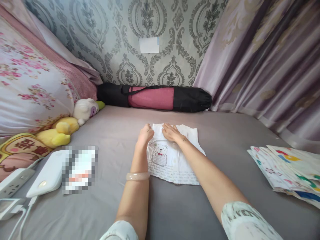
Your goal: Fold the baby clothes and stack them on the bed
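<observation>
A small white baby shirt lies spread on the grey sheet in front of me, with a bear in a red bow tie and rows of lettering printed on it. At its upper left edge, my left hand is closed, fingers curled in on the cloth; the fingertips are mostly hidden. My right hand rests flat on the upper part of the shirt, fingers stretched out. A pale bangle circles my left forearm.
A stack of printed cloths lies at right. Along the wall is a black and pink rolled bag. At left are plush toys, a white power bank, a power strip with cables, and a blurred-out object.
</observation>
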Available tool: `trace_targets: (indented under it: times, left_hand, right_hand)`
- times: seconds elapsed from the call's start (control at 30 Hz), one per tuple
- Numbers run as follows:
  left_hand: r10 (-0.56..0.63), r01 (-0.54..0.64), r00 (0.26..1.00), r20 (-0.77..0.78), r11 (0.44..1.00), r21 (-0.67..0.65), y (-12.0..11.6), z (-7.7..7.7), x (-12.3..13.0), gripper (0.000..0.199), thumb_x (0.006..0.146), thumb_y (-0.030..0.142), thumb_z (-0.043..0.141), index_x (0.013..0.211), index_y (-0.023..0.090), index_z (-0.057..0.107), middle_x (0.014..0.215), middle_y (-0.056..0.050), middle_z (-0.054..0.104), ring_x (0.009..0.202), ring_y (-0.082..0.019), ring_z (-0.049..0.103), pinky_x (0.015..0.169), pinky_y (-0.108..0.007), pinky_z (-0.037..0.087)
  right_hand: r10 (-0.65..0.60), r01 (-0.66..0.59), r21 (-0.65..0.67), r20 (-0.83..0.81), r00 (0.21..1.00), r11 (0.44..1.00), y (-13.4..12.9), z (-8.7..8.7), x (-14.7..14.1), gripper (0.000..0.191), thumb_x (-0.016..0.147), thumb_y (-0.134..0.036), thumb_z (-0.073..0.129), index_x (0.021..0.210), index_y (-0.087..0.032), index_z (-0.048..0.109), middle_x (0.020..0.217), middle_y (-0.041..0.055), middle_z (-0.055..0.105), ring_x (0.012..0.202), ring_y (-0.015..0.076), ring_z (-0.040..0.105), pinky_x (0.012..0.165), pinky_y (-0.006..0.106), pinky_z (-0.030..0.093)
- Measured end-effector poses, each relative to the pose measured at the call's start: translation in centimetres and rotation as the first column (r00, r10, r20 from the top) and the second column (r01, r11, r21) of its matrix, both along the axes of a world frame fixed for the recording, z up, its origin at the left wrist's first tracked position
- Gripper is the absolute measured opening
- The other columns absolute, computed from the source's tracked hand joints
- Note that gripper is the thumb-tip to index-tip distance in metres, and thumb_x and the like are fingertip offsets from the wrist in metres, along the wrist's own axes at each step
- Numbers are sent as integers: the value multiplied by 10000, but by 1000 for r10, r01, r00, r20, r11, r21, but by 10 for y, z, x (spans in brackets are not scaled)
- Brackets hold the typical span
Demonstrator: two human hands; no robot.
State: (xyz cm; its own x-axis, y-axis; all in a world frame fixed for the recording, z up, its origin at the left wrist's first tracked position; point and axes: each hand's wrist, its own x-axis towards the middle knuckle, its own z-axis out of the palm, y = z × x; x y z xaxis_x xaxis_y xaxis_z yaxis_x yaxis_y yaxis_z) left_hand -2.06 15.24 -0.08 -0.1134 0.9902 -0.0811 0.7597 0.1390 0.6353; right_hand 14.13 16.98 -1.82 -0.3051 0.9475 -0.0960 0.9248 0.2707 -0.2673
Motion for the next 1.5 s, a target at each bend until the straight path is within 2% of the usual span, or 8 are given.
trace_targets:
  times: [0.13, 0.33, 0.57, 0.83, 0.97, 1.1, 1.27, 1.5]
  left_hand:
    - [14, -15, 1000, 17, 1000, 27, 1, -1, -5, 398, 916, 219, 350, 1241, 127, 562, 1225, -193, 642, 1178, -250, 590, 913, -311, 445]
    - [53, -53, 998, 18, 998, 16, 3, -5, -14, 376, 930, 226, 339, 1206, 140, 578, 1215, -175, 650, 1165, -237, 591, 911, -296, 447]
    - [79, -80, 996, 34, 997, 20, 4, -5, -14, 384, 937, 228, 328, 1217, 140, 576, 1208, -164, 655, 1173, -226, 585, 908, -291, 452]
    - [74, -75, 997, 27, 997, 30, 2, 0, -14, 432, 950, 204, 298, 1300, 101, 531, 1297, -182, 603, 1238, -242, 542, 976, -312, 430]
    - [57, -57, 998, 18, 997, 45, 2, 1, -7, 435, 945, 202, 317, 1314, 99, 522, 1299, -177, 603, 1240, -240, 541, 988, -314, 428]
    - [-81, 81, 997, -5, 989, 124, -2, 4, 16, 443, 922, 171, 344, 1331, 118, 506, 1271, -159, 622, 1221, -236, 551, 978, -304, 431]
    - [-298, 300, 954, -41, 951, 73, -7, -3, 46, 440, 886, 112, 370, 1298, 137, 522, 1203, -152, 653, 1132, -230, 599, 947, -321, 450]
    - [-367, 373, 927, -81, 925, 76, -6, -17, 53, 447, 879, 95, 388, 1315, 108, 485, 1277, -188, 602, 1189, -241, 567, 951, -326, 438]
  right_hand:
    - [32, -33, 97, 12, 999, 995, 3, -2, -19, 592, 984, -354, 208, 1503, -81, 290, 1586, 91, 225, 1467, 202, 148, 1189, 420, 54]
    - [22, -27, 125, 37, 999, 992, 0, -20, -35, 598, 987, -375, 210, 1502, -84, 297, 1574, 102, 263, 1461, 204, 169, 1186, 405, 54]
    - [29, -38, 172, 54, 998, 984, -3, -12, -47, 595, 981, -344, 215, 1495, -57, 301, 1577, 124, 237, 1463, 223, 159, 1183, 444, 18]
    - [22, -20, 173, -9, 1000, 985, -13, -22, -70, 595, 981, -349, 212, 1490, -57, 311, 1581, 121, 227, 1461, 213, 174, 1180, 392, 83]
    - [39, -31, 105, -73, 997, 994, -13, -7, -57, 588, 993, -354, 167, 1509, -93, 272, 1595, 95, 194, 1465, 184, 158, 1180, 365, 98]
    - [-98, 114, 176, -97, 990, 978, -22, 8, -19, 583, 996, -348, 157, 1527, -117, 228, 1608, 87, 142, 1477, 211, 81, 1183, 447, 31]
    - [-182, 179, 125, 16, 983, 976, -36, -1, 22, 567, 999, -366, 178, 1523, -165, 261, 1605, 78, 167, 1476, 246, 72, 1171, 509, 10]
    - [-187, 185, 110, 11, 982, 977, -39, -14, 22, 544, 998, -355, 177, 1498, -202, 326, 1584, 63, 250, 1463, 248, 147, 1159, 534, 96]
